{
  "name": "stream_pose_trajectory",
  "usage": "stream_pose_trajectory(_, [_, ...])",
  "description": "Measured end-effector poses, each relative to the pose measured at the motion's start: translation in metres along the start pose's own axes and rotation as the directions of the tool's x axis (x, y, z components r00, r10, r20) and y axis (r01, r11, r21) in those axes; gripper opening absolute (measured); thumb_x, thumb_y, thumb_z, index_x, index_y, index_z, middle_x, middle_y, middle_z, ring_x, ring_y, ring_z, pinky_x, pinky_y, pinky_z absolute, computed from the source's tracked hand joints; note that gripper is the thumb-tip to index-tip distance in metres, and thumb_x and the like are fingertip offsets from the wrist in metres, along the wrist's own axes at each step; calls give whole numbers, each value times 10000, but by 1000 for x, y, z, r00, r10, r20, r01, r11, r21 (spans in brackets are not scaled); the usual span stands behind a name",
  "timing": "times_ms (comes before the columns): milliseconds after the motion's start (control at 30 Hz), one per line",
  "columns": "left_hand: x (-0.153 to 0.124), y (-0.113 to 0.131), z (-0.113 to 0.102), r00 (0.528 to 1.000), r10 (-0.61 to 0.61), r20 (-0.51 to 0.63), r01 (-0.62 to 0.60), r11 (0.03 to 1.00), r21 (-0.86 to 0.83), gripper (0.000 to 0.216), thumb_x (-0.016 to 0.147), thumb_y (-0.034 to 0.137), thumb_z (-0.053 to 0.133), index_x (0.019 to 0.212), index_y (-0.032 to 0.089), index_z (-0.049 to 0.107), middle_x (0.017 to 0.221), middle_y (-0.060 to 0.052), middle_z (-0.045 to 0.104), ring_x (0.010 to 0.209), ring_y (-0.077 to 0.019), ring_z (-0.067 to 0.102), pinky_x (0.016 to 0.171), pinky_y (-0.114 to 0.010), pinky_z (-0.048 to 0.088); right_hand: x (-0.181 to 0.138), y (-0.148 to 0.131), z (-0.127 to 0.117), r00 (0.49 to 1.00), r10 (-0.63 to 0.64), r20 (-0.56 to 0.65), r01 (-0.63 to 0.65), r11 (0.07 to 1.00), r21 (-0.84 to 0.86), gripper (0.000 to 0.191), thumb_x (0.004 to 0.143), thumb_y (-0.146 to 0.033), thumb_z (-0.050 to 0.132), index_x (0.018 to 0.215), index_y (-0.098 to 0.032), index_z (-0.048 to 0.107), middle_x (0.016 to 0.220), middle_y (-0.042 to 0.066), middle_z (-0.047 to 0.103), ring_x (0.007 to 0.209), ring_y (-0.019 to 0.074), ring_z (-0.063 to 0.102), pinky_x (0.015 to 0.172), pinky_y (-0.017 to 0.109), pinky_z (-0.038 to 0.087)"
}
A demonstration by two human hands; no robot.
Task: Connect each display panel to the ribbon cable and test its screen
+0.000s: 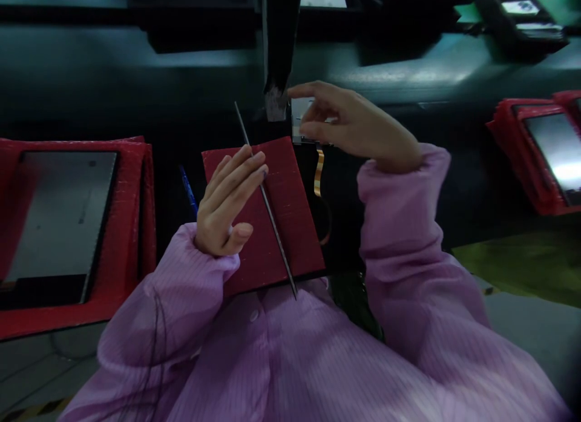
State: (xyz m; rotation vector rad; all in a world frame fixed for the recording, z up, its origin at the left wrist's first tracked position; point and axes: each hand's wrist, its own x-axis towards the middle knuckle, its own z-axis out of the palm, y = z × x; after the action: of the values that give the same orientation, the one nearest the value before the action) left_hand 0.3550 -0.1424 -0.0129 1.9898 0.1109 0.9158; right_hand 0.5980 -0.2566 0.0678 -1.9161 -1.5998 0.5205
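Observation:
My left hand (233,198) has its fingers stretched out over a red foam sheet (281,210) in front of me. Under or against the fingertips runs a thin, straight grey strip (275,222), slanting past both ends of the sheet. Whether it is a rod or a flat panel seen edge-on, I cannot tell. My right hand (354,125) is open, its index finger extended towards the scuffed tip of a dark post (276,101). The thumb is apart from it, over a small silver-white plate (298,120). An orange flex cable (319,171) hangs below the plate.
At the left, a grey display panel (63,210) lies on red foam wrapping (131,222). A blue pen (187,189) is beside my left wrist. More wrapped panels (556,146) are at the right. Dark equipment (200,25) stands along the back.

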Motion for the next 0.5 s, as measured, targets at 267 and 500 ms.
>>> stream_pose_trajectory(267, [-5, -10, 3, 997, -24, -75, 27, 999, 40, 679, 798, 809, 430, 1192, 311, 672, 1322, -40, 624, 1391, -324, 433, 1228, -510, 184, 37, 88, 35, 988, 127, -92, -152, 911, -383, 417, 823, -3, 464, 1157, -137, 675, 1226, 110, 633, 1119, 202, 546, 1038, 360, 402])
stream_pose_trajectory(500, [-3, -1, 6, 998, 2, -70, -4, 1000, -25, 630, 824, 768, 456, 1228, 330, 660, 1325, -19, 621, 1396, -294, 433, 1238, -480, 198, 36, 94, 43, 983, 75, -165, -143, 884, -446, 434, 818, -27, 512, 1188, -165, 691, 1181, 118, 626, 1045, 204, 536, 977, 372, 427])
